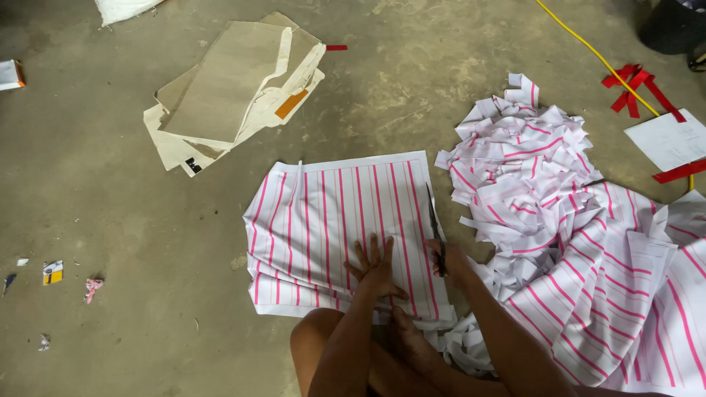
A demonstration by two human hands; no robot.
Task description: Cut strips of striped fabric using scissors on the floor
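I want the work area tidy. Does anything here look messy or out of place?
Yes: cut striped fabric strips lie in a tangled heap right of the folded striped cloth, and small scraps litter the floor at left.

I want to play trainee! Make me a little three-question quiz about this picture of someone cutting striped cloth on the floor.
1. True or false: the left hand lies flat on the folded cloth.
2. Which hand has its grip on the scissors? A) left B) right C) neither
3. Fill in: the pile of strips lies to the ____ of the folded cloth.

Key
1. True: the fingers are spread, pressing the cloth down.
2. B: the right hand holds them at the cloth's right edge.
3. Right: the strips lie heaped there, short of the yellow cable.
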